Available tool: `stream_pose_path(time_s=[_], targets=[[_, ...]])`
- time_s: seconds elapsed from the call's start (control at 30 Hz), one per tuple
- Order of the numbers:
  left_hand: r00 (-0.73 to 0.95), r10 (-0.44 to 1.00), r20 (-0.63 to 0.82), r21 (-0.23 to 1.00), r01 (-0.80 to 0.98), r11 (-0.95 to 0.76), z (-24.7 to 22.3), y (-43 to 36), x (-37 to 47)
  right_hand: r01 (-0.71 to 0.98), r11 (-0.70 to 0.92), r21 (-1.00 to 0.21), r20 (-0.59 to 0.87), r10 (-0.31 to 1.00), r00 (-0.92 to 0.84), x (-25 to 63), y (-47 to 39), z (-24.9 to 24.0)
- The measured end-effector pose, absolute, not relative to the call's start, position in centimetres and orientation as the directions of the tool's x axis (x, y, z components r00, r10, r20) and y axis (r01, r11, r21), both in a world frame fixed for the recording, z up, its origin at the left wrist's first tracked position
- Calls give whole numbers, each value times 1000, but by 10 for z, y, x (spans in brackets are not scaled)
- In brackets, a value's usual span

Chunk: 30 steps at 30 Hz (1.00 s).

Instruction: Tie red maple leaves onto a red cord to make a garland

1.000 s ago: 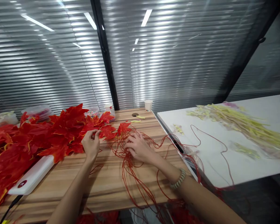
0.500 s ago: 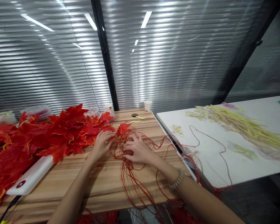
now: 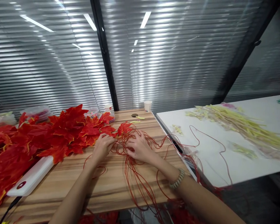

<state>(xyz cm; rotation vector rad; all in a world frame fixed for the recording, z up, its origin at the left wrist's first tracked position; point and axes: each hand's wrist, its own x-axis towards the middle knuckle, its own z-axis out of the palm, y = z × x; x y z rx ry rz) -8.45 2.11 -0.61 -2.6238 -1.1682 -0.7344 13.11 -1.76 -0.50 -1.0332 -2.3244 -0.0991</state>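
Observation:
A tangle of thin red cord (image 3: pixel 121 145) lies on the wood-grain table, with long strands hanging over the front edge. My left hand (image 3: pixel 103 147) is at the tangle's left side, its fingertips pinched on a strand. Sunk into the tangle from the right, my right hand (image 3: pixel 139 147) has its fingers curled round some cord; the fingertips are partly hidden by the loops. Just behind the hands lies a red fabric maple leaf (image 3: pixel 124 128).
Red artificial maple leaves (image 3: pixel 65 127) are heaped on the left beside a white device (image 3: pixel 32 177) with a black cable. Paper cups (image 3: pixel 147 106) stand at the back. On the right, a white table (image 3: pixel 214 168) holds yellow strips (image 3: pixel 238 126) and trailing cord.
My left hand's fingers have closed from a loose curl to a pinch on the cord. My right hand has moved slightly up and right, and the hanging strands have shifted right.

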Motion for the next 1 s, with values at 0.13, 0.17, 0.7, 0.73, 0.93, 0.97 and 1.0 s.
stream_pose_path(time_s=[0.13, 0.17, 0.7, 0.73, 0.93, 0.97, 1.0], targets=[[348, 688, 637, 154, 817, -556, -7, 22, -90, 710, 687, -158, 556, 656, -511, 131, -20, -1], [265, 698, 665, 206, 833, -513, -7, 23, -92, 712, 686, -149, 554, 655, -515, 131, -21, 0], [-665, 500, 555, 831, 464, -306, -9, 47, -128, 764, 621, -176, 672, 643, -368, 160, -1, 16], [-691, 474, 546, 838, 434, -333, -9, 49, -129, 781, 590, -205, 693, 651, -310, 165, 1, 19], [-635, 505, 585, 811, 457, -365, -7, 43, -115, 828, 470, -306, 735, 669, -108, 182, 11, 17], [-582, 549, 600, 797, 492, -350, -6, 40, -111, 822, 476, -313, 713, 690, -128, 180, 12, 14], [-519, 595, 614, 776, 534, -335, -6, 37, -108, 809, 490, -325, 680, 715, -161, 177, 12, 12]])
